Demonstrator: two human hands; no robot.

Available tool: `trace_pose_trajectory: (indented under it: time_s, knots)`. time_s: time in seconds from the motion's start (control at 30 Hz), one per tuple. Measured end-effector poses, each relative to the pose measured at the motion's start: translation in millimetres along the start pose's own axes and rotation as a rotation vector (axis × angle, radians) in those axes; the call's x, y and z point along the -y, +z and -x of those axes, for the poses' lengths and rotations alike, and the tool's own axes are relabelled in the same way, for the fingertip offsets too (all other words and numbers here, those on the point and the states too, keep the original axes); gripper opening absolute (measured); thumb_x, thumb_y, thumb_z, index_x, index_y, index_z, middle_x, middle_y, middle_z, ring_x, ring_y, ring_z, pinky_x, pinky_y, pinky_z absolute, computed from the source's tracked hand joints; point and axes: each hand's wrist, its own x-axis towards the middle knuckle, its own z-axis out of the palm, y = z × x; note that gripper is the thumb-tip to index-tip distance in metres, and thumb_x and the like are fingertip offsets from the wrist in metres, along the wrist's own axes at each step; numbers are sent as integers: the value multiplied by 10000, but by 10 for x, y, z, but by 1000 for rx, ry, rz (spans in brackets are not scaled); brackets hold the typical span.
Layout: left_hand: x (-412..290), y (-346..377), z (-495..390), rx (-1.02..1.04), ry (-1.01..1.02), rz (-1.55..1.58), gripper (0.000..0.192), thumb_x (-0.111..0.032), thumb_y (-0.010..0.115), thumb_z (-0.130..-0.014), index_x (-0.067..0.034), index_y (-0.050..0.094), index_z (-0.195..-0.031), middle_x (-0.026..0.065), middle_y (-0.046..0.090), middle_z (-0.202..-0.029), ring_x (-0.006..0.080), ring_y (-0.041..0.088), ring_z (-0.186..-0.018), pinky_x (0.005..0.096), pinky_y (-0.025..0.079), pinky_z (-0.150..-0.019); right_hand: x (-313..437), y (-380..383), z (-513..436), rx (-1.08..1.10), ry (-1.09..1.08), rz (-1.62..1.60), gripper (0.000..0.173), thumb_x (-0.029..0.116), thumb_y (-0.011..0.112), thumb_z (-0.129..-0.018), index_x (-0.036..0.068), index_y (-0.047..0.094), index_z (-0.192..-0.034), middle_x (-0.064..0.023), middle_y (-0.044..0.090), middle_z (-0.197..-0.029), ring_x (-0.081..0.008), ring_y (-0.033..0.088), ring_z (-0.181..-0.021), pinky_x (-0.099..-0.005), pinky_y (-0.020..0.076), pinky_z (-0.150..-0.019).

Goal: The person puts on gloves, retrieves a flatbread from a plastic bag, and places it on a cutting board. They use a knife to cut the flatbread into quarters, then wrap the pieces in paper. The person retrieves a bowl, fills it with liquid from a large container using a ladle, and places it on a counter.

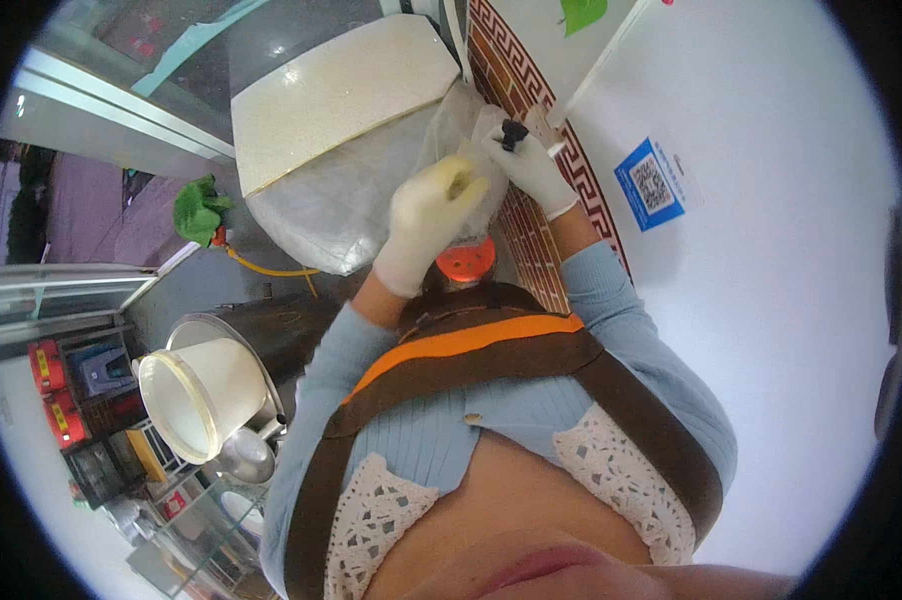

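Observation:
Both hands wear whitish gloves and are over the right side of a large container covered with clear plastic sheeting (pixel 331 202). My left hand (pixel 428 217) is curled, thumb and fingers forming a ring at the plastic; whether it grips the film is unclear. Further right, my right hand (pixel 530 161) is shut on a small black object (pixel 513 133), its kind unclear, with loose film beside it. A cream-coloured board (pixel 346 97) lies over the container's far part. An orange-red round piece with holes (pixel 466 260) shows just below my left hand, near the apron.
A tiled wall strip (pixel 533 240) runs close along the right, below a white wall with a blue printed code sign (pixel 650 184). At left are a window frame (pixel 128 105), a green leafy thing (pixel 200 210), a yellow hose (pixel 271 268), a white bucket (pixel 233 382) and crowded shelves.

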Motion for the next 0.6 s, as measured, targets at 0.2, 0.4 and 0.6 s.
trace_pose_trajectory:
  time_s: [0.2, 0.4, 0.6]
  knots:
    - [112, 326, -348, 174, 63, -167, 344, -410, 709, -958, -72, 720, -1019, 151, 744, -895, 354, 725, -825, 440, 564, -728, -484, 343, 130, -289, 137, -244, 257, 212, 665, -999, -13, 723, -1110, -148, 759, -981, -230, 718, -928, -384, 569, -835]
    - [558, 637, -564, 278, 136, -184, 346, -414, 638, -982, -71, 677, -965, 174, 731, -917, 391, 709, -893, 497, 544, -751, -712, 387, 207, -327, 194, 410, 334, 300, 685, -945, 40, 706, -1154, -275, 733, -1054, -462, 703, -1014, -529, 568, -855]
    - [906, 1292, -918, 387, 147, -198, 293, -362, 590, -992, -92, 700, -1026, 177, 744, -967, 408, 706, -924, 526, 547, -814, -739, 155, 796, -340, 256, 675, 516, 345, 693, -942, -22, 641, -1301, -299, 683, -1240, -455, 652, -1178, -528, 515, -1019]
